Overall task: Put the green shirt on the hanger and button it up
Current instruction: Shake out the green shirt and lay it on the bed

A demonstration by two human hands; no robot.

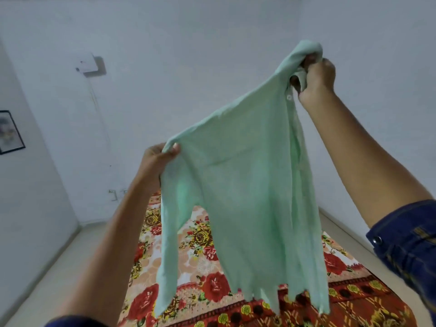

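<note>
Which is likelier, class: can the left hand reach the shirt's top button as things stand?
Probably not yet. The left hand grips the shirt at its shoulder, and the button sits up beside the right hand; letting go first would free it.

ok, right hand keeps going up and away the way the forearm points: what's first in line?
Nothing but the white wall shows beyond the right hand, which grips the green shirt. Depth unclear.

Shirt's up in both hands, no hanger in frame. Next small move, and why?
Probably lower the green shirt onto the floral bedspread and spread it open. The right hand grips the collar high, the left hand pinches a shoulder lower, so the shirt hangs skewed and bunched. One button shows on the placket. No hanger is visible, and both hands are occupied.
</note>
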